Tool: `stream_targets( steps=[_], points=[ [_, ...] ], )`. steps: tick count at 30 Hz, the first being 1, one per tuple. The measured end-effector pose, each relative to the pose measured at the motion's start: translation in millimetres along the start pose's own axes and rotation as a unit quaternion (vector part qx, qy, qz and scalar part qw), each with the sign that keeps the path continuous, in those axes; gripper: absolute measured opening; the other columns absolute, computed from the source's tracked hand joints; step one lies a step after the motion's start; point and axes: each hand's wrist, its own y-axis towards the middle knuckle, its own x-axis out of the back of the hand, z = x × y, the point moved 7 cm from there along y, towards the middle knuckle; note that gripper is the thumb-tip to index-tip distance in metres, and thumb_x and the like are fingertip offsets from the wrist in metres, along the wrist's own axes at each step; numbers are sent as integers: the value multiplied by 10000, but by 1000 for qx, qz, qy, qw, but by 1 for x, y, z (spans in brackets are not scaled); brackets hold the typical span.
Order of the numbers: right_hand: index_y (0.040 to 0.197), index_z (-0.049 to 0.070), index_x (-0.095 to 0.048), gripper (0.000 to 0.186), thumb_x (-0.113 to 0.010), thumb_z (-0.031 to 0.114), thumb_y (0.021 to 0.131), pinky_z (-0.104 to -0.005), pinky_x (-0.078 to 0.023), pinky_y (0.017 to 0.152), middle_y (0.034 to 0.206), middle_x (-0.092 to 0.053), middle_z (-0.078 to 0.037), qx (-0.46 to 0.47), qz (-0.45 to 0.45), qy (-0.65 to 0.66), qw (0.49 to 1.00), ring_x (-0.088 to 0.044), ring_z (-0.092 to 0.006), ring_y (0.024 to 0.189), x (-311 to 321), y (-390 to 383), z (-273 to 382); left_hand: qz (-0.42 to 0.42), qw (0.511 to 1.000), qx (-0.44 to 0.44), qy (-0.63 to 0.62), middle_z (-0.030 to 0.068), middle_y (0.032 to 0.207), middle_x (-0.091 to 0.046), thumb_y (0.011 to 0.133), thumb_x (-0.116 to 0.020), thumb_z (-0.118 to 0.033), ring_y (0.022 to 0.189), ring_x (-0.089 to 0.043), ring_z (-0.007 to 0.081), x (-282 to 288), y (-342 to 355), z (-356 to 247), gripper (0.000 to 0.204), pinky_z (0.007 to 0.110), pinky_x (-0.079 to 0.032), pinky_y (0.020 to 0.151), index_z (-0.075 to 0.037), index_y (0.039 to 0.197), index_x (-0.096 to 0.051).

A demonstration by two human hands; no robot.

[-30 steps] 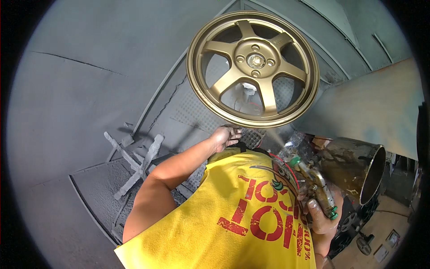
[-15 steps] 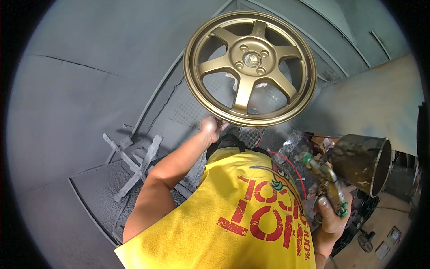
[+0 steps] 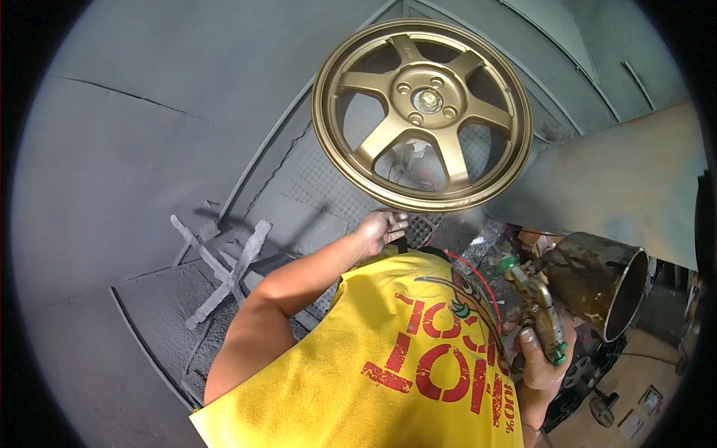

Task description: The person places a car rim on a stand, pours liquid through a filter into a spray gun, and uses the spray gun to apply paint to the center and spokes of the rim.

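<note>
A gold six-spoke car wheel [image 3: 429, 100] faces up in front of me. Just below its near rim is my left hand [image 3: 382, 230], fingers curled in. The fingertips lie close to the rim; whether they touch it, and what they close on, I cannot tell. Low on the right, my right hand [image 3: 543, 360] is wrapped round a paint-stained spray gun [image 3: 539, 302] with green fittings. A large dark, paint-streaked cup [image 3: 586, 272] sits beside the gun, its open-looking round end toward the right. What supports the wheel is mostly hidden beneath it.
A grey crossed stand [image 3: 231, 276] coated in overspray stands on the left, by the grey wall [image 3: 149, 164]. A red hose [image 3: 485, 280] runs along my right side. A pale curved panel [image 3: 620, 183] fills the right. A fan [image 3: 603, 408] shows at the lower right.
The wheel has turned counterclockwise, its near edge going right. My left hand has moved right and slightly nearer me, out from behind the rim. The spray gun has shifted slightly left.
</note>
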Motion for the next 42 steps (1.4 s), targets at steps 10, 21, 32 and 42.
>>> stream_targets(
  steps=[10,21,32,42],
  points=[
    [1267,-84,-514,499,-662,112,832,-240,-451,527,922,-679,-158,76,-62,41,994,-610,-138,658,24,20,4,-76,980,-115,-142,104,1119,-603,882,-358,-26,1033,-597,238,24,-4,-33,212,393,-485,940,-55,1025,-511],
    [1158,-90,-598,405,-719,34,792,-274,-498,695,972,-681,-137,-30,215,33,976,-620,-137,798,33,20,-59,-16,997,-51,-48,96,1350,-535,925,-387,-131,1182,-528,233,3,-6,10,413,400,-431,993,-19,1311,-480],
    [1306,10,-552,400,-632,91,922,-208,-479,718,1067,-665,-11,-32,334,119,935,-601,-64,902,6,59,-148,155,919,-149,329,12,1112,-630,967,-506,-180,1065,-574,120,-103,-26,-14,253,288,-455,906,-90,1185,-599],
    [1390,-1,-449,494,-554,1,908,-303,-489,906,1148,-642,-65,75,133,47,987,-615,-147,1009,24,74,-242,-1,903,-21,429,108,1334,-595,984,-470,-468,1196,-568,241,116,-58,134,526,366,-418,1040,-97,1344,-564]
  ],
)
